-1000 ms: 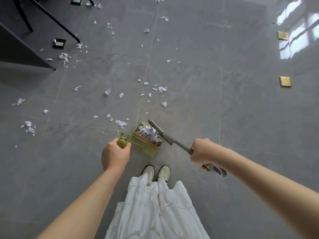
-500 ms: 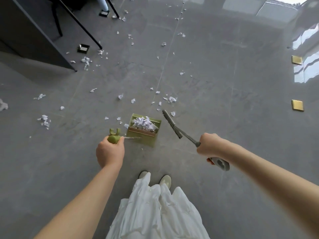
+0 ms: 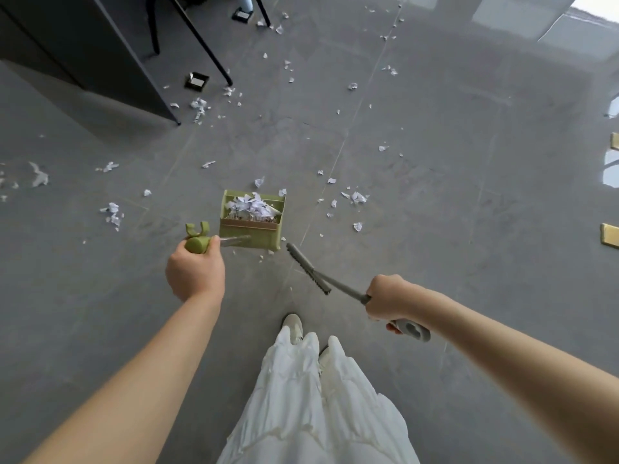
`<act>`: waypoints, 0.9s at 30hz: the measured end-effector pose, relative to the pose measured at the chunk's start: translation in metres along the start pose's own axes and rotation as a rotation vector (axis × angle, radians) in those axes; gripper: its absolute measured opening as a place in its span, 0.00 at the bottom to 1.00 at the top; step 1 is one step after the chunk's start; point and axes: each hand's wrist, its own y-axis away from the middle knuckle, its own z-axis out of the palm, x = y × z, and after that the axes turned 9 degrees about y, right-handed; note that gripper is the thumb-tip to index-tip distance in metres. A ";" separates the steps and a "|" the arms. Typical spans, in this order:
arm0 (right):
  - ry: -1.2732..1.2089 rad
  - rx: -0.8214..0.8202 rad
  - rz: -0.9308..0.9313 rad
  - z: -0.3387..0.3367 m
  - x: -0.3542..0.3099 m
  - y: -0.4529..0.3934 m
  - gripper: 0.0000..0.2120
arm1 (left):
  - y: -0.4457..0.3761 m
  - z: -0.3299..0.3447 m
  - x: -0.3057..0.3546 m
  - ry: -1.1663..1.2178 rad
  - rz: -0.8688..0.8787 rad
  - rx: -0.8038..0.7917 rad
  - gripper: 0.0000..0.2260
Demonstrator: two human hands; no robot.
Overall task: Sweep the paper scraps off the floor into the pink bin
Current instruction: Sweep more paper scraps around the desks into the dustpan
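Note:
A green dustpan [image 3: 249, 237] holds a heap of white paper scraps [image 3: 252, 205] in front of me. My left hand [image 3: 194, 271] grips the green top of its long handle. My right hand [image 3: 390, 301] grips the grey handle of a broom [image 3: 310, 271], whose narrow head hangs just right of the dustpan, apart from it. Loose paper scraps [image 3: 356, 197] lie scattered over the grey floor to the right, the left [image 3: 112, 212] and further ahead [image 3: 199, 107]. No pink bin is in view.
A dark cabinet [image 3: 77, 58] and thin black furniture legs [image 3: 201, 41] stand at the upper left. A small black square object [image 3: 196, 81] lies near them. Brass floor plates [image 3: 609, 234] sit at the right edge. My white skirt and shoes [image 3: 293, 324] are below.
The dustpan has turned to face straight ahead and shifted left. The broom head has drawn back from the dustpan to the right. My view has tilted up toward the cabinet.

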 end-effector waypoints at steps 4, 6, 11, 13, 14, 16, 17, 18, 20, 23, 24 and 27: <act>0.100 -0.049 -0.079 -0.002 -0.027 -0.011 0.13 | -0.025 -0.005 0.005 0.008 -0.028 0.025 0.17; 0.141 -0.069 -0.112 -0.006 -0.043 -0.018 0.15 | -0.039 -0.007 0.008 0.012 -0.034 0.038 0.16; 0.203 -0.108 -0.165 -0.010 -0.078 -0.043 0.16 | -0.065 -0.009 0.013 0.009 -0.049 0.068 0.16; 0.201 -0.126 -0.165 -0.011 -0.085 -0.055 0.15 | -0.074 -0.008 0.014 0.010 -0.056 0.075 0.16; 0.199 -0.129 -0.162 -0.011 -0.086 -0.061 0.15 | -0.076 -0.007 0.015 0.010 -0.063 0.079 0.16; 0.209 -0.123 -0.151 -0.015 -0.086 -0.073 0.15 | -0.082 -0.005 0.016 0.008 -0.070 0.087 0.16; 0.217 -0.111 -0.145 -0.017 -0.084 -0.077 0.16 | -0.083 -0.005 0.016 0.009 -0.070 0.088 0.16; 0.226 -0.097 -0.140 -0.021 -0.081 -0.084 0.16 | -0.084 -0.003 0.017 0.005 -0.072 0.090 0.16; 0.226 -0.091 -0.122 -0.033 -0.073 -0.096 0.15 | -0.086 0.002 0.021 0.001 -0.071 0.095 0.16; 0.239 -0.084 -0.095 -0.058 -0.055 -0.116 0.09 | -0.083 0.014 0.030 0.007 -0.084 0.102 0.16; 0.241 -0.081 -0.080 -0.066 -0.049 -0.123 0.06 | -0.082 0.017 0.034 0.005 -0.089 0.107 0.16; 0.282 -0.062 -0.061 -0.100 -0.029 -0.134 0.03 | -0.073 0.033 0.046 0.006 -0.109 0.131 0.16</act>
